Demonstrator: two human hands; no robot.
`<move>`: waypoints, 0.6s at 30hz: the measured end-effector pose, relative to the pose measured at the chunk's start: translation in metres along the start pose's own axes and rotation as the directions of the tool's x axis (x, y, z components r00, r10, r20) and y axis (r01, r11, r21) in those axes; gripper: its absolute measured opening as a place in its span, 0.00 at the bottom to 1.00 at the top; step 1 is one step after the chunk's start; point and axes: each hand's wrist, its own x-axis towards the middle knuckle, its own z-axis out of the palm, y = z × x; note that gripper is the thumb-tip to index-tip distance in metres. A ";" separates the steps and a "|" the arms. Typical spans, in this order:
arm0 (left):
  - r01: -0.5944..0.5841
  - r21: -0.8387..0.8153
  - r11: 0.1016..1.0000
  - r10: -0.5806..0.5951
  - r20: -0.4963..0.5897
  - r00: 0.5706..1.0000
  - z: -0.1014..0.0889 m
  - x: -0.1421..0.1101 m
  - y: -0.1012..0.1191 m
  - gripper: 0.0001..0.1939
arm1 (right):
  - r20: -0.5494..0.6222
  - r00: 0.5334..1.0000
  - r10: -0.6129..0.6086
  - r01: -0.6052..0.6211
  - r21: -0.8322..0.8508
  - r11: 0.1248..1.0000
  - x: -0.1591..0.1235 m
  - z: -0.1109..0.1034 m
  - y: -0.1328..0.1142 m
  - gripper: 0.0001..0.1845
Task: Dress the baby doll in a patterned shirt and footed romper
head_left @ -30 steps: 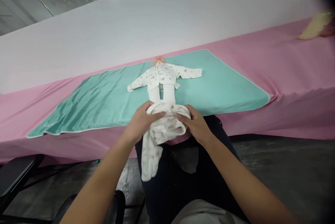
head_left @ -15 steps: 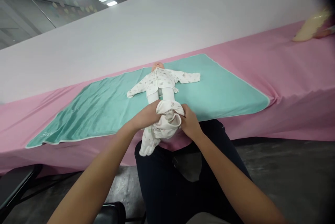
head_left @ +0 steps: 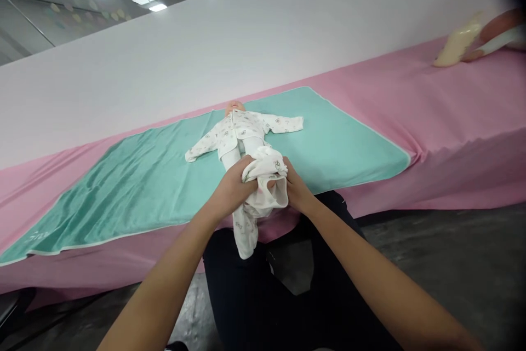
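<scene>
A baby doll (head_left: 242, 124) in a white patterned jacket lies on its back on a green towel (head_left: 329, 148), sleeves spread wide and legs toward me. At the towel's near edge, my left hand (head_left: 234, 184) grips the bunched white patterned baby pants (head_left: 267, 189) from the left side. On the other side my right hand (head_left: 296, 186) holds the same cloth, its fingers partly hidden behind it. The pants are gathered around the lower end of the doll's legs, with one pant leg hanging down over the table edge. The doll's feet are hidden by the cloth.
A pink cloth (head_left: 460, 104) covers the long table and drapes over its front. A white wall (head_left: 205, 61) rises behind it. Toward the far right stand a pale yellow object (head_left: 458, 44) and part of another doll-like shape. A dark chair (head_left: 14, 307) is at lower left.
The view has shifted slightly to the right. The cloth has turned in my hands, so its opening now faces more to the right, and the hanging pant leg has swung with it.
</scene>
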 end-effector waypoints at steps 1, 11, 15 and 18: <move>-0.001 0.001 1.000 0.001 0.032 0.999 -0.002 0.000 0.001 0.14 | -0.006 1.000 0.004 -0.004 -0.010 1.000 0.000 0.000 0.001 0.13; 0.109 0.010 0.994 -0.109 0.159 0.981 -0.050 0.039 -0.010 0.22 | 0.268 0.882 0.387 -0.466 0.385 0.796 0.034 -0.020 -0.001 0.22; 0.048 0.126 0.991 -0.079 0.249 0.965 -0.055 0.058 -0.015 0.21 | 0.385 0.813 0.437 -0.582 0.497 0.644 0.045 -0.029 0.002 0.21; 0.051 0.205 0.978 -0.089 0.180 0.980 -0.036 0.064 -0.019 0.24 | 0.394 0.788 0.473 -0.615 0.482 0.624 0.055 -0.029 0.005 0.19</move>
